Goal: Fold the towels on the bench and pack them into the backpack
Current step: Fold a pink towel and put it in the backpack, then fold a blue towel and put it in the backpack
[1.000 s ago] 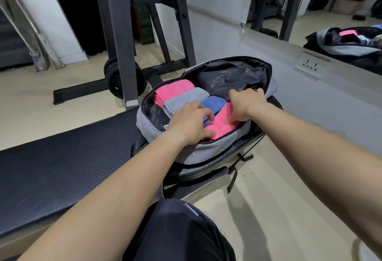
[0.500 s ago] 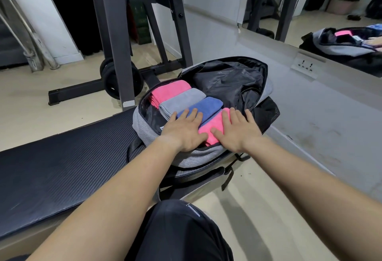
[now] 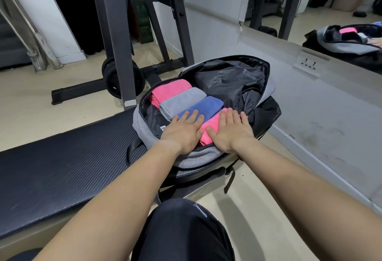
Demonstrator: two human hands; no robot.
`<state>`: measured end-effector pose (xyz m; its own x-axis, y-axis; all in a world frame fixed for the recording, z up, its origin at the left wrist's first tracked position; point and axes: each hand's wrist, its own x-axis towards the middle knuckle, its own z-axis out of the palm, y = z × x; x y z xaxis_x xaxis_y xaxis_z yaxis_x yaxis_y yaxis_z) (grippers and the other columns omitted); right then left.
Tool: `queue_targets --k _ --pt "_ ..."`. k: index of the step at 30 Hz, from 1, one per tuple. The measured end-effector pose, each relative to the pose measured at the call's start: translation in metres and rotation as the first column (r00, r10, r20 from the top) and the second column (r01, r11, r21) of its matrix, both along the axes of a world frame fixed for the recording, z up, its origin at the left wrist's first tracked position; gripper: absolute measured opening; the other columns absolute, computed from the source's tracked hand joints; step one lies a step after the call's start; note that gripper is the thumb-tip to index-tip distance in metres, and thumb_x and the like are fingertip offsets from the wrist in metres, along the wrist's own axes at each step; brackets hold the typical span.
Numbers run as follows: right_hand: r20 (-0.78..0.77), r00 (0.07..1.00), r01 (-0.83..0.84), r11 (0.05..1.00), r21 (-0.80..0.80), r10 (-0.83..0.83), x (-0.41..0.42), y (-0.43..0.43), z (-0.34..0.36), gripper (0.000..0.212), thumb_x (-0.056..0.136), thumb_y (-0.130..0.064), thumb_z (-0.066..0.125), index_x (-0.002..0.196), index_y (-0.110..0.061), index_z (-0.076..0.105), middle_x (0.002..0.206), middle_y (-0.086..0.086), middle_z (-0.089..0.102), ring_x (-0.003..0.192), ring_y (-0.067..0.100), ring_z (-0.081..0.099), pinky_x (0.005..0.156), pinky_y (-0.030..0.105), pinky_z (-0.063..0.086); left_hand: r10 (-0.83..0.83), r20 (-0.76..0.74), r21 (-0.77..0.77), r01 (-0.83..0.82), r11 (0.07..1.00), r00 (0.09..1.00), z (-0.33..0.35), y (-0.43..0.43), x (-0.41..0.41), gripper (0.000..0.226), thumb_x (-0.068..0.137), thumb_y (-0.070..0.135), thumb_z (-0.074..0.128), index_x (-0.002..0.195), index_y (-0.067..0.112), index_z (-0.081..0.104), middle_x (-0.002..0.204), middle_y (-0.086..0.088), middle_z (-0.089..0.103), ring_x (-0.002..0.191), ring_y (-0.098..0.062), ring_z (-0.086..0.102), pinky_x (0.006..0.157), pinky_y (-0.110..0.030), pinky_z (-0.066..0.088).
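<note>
Worktop (image 3: 62, 167) stretched left of both hands. Open backpack (image 3: 198, 156) lay under them. Left hand (image 3: 182, 134) pressed flat on blue towel (image 3: 208, 104), right hand (image 3: 231, 134) flat on pink towel (image 3: 209, 129). Fingers straight, hands side by side.

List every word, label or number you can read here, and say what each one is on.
No text here is legible.
white tag inside the backpack: print too small to read.
white print on the black shorts: too small and blurred to read.
</note>
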<state>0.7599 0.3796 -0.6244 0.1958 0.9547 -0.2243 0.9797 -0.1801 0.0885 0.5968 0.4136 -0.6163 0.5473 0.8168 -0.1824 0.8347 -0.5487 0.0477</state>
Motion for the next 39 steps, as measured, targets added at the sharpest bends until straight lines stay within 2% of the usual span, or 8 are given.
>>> queue_targets --k 3,7,15,20,22,25,28,39 --pt "-0.044 0.998 -0.042 0.995 0.095 0.046 0.000 0.010 0.013 0.079 0.100 -0.058 0.020 0.160 -0.010 0.004 0.168 0.011 -0.007 0.155 0.030 -0.002 0.124 0.048 0.003 0.012 0.013 -0.014 -0.012 1.000 1.000 -0.001 -0.002 0.000 0.056 0.108 0.040 0.014 0.160 0.025 0.000 0.167 0.002 -0.008 0.154 -0.021 -0.006 0.124 -0.044 0.000" --pt "-0.094 0.959 -0.259 0.960 0.103 0.269 0.001 0.018 0.007 0.065 0.105 -0.047 0.014 0.160 -0.021 -0.009 0.166 0.003 -0.021 0.154 0.022 -0.016 0.125 0.041 -0.004 0.034 0.054 -0.056 -0.031 0.998 0.998 -0.001 -0.002 -0.001 0.056 0.108 0.042 0.014 0.160 0.026 0.000 0.167 0.004 -0.009 0.154 -0.019 -0.009 0.124 -0.043 -0.002" --pt "-0.102 0.963 -0.249 0.968 0.021 0.250 0.001 0.022 0.003 0.063 0.105 -0.046 0.009 0.159 -0.022 -0.014 0.165 0.002 -0.024 0.152 0.020 -0.020 0.124 0.039 -0.008 0.063 0.149 -0.121 -0.045 0.992 0.987 0.002 -0.003 -0.004 0.057 0.108 0.044 0.020 0.160 0.027 0.004 0.167 0.005 -0.006 0.154 -0.016 -0.008 0.125 -0.042 -0.003" --pt "-0.119 0.966 -0.226 0.973 0.045 0.230 -0.005 0.014 0.029 0.065 0.105 -0.049 0.015 0.161 -0.021 0.001 0.167 0.002 -0.015 0.154 0.023 -0.014 0.125 0.046 -0.001 0.044 0.185 0.001 -0.045 0.999 0.982 0.031 -0.010 -0.011 0.049 0.105 0.043 0.035 0.149 0.022 0.041 0.162 -0.002 0.026 0.149 -0.025 0.024 0.117 -0.042 0.025" --pt "-0.132 0.962 -0.224 0.967 0.122 0.239 -0.013 0.008 0.041 0.065 0.106 -0.049 0.020 0.161 -0.017 0.009 0.168 0.003 -0.010 0.155 0.023 -0.010 0.125 0.047 0.003 0.078 0.192 0.047 -0.089 0.995 0.978 0.045 -0.013 -0.021 0.049 0.104 0.043 0.038 0.149 0.023 0.042 0.164 -0.002 0.024 0.148 -0.026 0.028 0.115 -0.042 0.029" --pt "-0.140 0.948 -0.258 0.947 0.192 0.286 -0.031 0.001 0.060 0.064 0.105 -0.047 0.026 0.160 -0.014 0.015 0.169 0.004 0.002 0.155 0.024 0.002 0.123 0.047 0.011 0.154 0.211 0.048 -0.167 0.985 0.965 0.062 -0.023 -0.051 0.054 0.103 0.042 0.039 0.154 0.024 0.035 0.166 0.001 0.019 0.149 -0.026 0.027 0.116 -0.040 0.028" --pt "-0.105 0.928 -0.321 0.911 0.259 0.357 -0.059 0.000 0.078 0.062 0.104 -0.045 0.033 0.155 -0.012 0.026 0.165 0.011 0.016 0.151 0.027 0.015 0.120 0.046 0.022 0.191 0.216 0.097 -0.215 0.972 0.958 0.073 -0.038 -0.096 0.051 0.101 0.041 0.041 0.150 0.025 0.041 0.159 0.003 0.033 0.143 -0.027 0.038 0.112 -0.043 0.038" --pt "-0.172 0.777 -0.576 0.794 0.195 0.605 -0.263 -0.022 0.087 0.067 0.102 -0.053 0.038 0.155 -0.014 0.027 0.163 0.013 0.016 0.147 0.035 0.023 0.115 0.050 0.031 0.512 0.142 0.116 -0.528 0.841 0.847 0.082 -0.114 -0.295 0.055 0.103 0.042 0.042 0.154 0.024 0.033 0.160 0.004 0.033 0.141 -0.024 0.039 0.110 -0.041 0.038"
